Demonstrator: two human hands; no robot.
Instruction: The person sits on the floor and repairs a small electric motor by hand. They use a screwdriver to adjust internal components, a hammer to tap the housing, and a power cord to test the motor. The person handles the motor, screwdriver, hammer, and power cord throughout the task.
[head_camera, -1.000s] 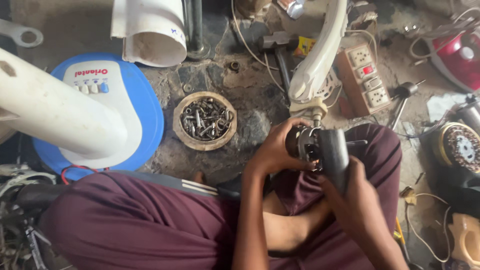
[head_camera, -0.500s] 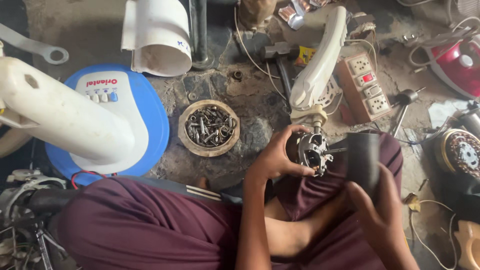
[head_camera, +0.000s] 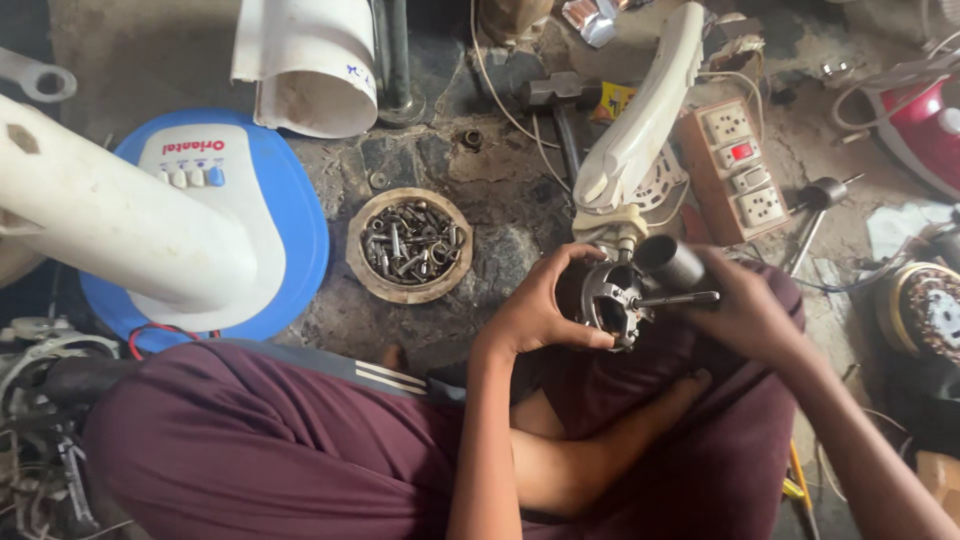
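Both forearms reach forward over the crossed legs, close together. The left hand (head_camera: 540, 305) curls in a firm grip, fingers wrapped and thumb on top. The right hand (head_camera: 745, 310) is closed too, knuckles up, wrist bent inward.

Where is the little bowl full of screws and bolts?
In the head view, the round bowl sits on the floor, left of the left hand, beside the blue fan base.
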